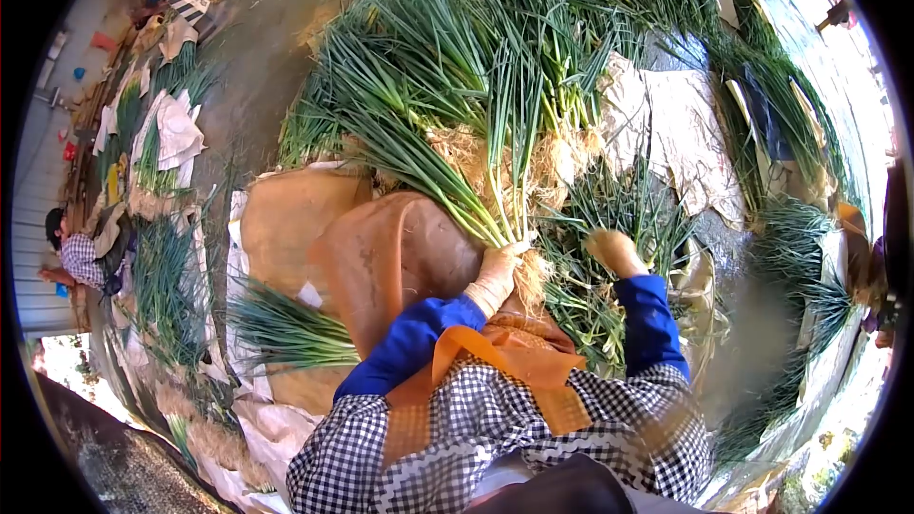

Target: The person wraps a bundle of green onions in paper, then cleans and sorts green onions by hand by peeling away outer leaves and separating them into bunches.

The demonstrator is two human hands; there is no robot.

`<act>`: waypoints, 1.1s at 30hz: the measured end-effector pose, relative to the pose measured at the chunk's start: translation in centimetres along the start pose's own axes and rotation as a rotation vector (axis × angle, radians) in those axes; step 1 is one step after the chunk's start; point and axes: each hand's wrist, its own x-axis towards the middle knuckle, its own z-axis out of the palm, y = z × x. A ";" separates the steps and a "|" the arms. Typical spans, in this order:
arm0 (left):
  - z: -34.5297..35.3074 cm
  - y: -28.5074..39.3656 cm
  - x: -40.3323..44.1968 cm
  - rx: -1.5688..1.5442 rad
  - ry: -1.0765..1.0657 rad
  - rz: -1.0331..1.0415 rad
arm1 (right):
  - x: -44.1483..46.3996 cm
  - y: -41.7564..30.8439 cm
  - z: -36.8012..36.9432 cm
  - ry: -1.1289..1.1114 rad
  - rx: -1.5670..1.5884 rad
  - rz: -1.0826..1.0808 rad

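Note:
My left hand is closed round the lower stalks of a bunch of green onions. Their pale roots stick out past the hand, and the long leaves point away from me over a brown apron on my knee. To the right, my right hand hovers over a loose heap of leaves and trimmings. Motion blurs its fingers, so their grip is unclear. A big pile of green onions lies just ahead, roots toward me.
A smaller bunch of green onions lies at my left on a tan sheet. White sacking is spread at the right. More onions line the right side. Another person sits at the far left.

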 end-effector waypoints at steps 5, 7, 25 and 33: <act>-1.2 4.8 -1.3 -0.216 -0.343 -0.087 | 15.4 0.1 -2.3 0.783 0.391 0.046; 0.3 8.1 -3.0 -0.296 -0.391 0.062 | 18.8 -0.3 -6.6 0.629 0.496 0.305; -1.0 1.0 -0.6 -0.077 -0.135 -0.303 | 4.1 -7.2 -3.7 -0.087 1.401 -0.166; -2.8 -1.7 1.7 -0.069 -0.027 -0.082 | 11.0 -12.2 -0.1 0.631 1.594 0.203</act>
